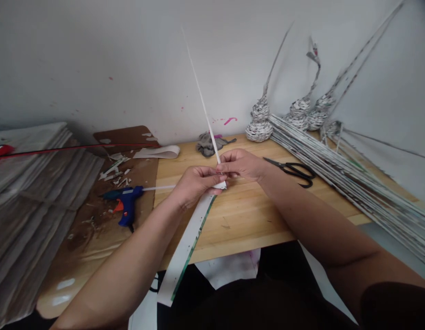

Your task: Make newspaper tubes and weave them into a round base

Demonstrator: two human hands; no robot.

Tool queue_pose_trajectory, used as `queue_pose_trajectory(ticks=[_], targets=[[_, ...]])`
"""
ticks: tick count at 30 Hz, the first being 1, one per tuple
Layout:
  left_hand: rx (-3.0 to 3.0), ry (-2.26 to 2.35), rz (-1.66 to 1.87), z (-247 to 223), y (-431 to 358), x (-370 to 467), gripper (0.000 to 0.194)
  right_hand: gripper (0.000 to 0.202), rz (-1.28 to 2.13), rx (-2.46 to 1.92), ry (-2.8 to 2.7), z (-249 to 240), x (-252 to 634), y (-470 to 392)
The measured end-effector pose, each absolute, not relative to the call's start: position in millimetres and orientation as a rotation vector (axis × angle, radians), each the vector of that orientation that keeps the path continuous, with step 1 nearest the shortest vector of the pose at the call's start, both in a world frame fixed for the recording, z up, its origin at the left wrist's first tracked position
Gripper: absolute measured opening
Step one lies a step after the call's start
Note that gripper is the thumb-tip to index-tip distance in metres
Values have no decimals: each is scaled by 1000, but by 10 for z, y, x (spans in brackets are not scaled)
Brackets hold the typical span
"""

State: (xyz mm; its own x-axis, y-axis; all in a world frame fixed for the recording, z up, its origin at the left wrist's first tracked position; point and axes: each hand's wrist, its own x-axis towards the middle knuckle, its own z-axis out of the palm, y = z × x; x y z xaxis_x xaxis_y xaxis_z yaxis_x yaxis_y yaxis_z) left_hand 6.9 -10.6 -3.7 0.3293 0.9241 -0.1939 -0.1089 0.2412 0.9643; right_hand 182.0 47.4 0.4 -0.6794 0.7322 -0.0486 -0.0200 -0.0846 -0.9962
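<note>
My left hand [204, 179] is closed, pinching the upper end of a long white paper strip [187, 247] with a green printed edge. The strip hangs down past the table's front edge toward my lap. Against it, my right hand [240, 165] is closed with its fingertips around the lower end of a thin white paper tube [204, 107]. The tube slants up and to the left in front of the wall. Both hands nearly touch above the wooden table [247, 220], and the fingers partly hide where strip and tube meet.
Left are a blue glue gun [127, 204], paper scraps [114, 169] and stacked newspaper [44, 197]. A grey cloth [207, 144] lies behind my hands. Right are black scissors [295, 170], a bundle of paper tubes [336, 172] and several woven gourd shapes [259, 121] with upright stems.
</note>
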Motion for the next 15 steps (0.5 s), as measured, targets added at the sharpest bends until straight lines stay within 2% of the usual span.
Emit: queue_pose_trajectory(ticks=[10,15], targets=[[972,1031,1121,-25,2,-1,32,40,1585,-901,-1632,22,1761,435],[921,1085,1264,7,38,-12,33,36,1588,-931,-1671,-13,1710,401]])
